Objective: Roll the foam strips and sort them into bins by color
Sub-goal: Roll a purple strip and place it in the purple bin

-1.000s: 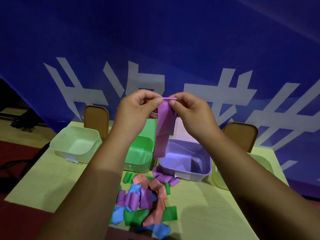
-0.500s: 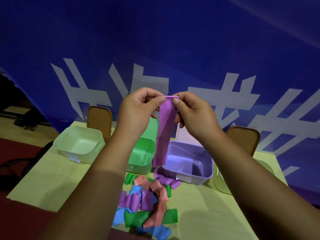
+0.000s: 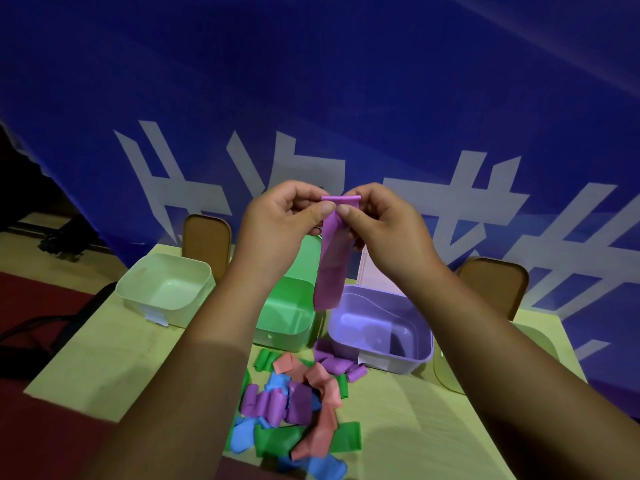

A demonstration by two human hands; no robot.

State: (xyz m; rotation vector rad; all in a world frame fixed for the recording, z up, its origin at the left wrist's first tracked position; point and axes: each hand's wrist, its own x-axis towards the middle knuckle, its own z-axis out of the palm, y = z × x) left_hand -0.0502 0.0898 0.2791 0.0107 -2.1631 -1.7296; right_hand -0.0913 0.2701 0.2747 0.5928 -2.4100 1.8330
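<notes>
The left hand (image 3: 277, 216) and the right hand (image 3: 384, 223) hold a purple strip (image 3: 330, 268) in the air in front of the person, above the bins. Both sets of fingers (image 3: 320, 211) are clamped on its top edge, thumbs in front and curled fingers behind; that edge shows a narrow folded lip, so I judge the roll is just starting. Lifting it off the worktop (image 3: 104, 358) likely lets the loose length hang straight and wind evenly. Its long axis runs nearly vertical, leaning slightly left at the bottom; the free end points down, in this view between the green bin (image 3: 291, 306) and the purple bin (image 3: 398, 365), its probable destination. The pile of mixed strips (image 3: 294, 403) lies on the worktop nearer the person, within easy reach.
</notes>
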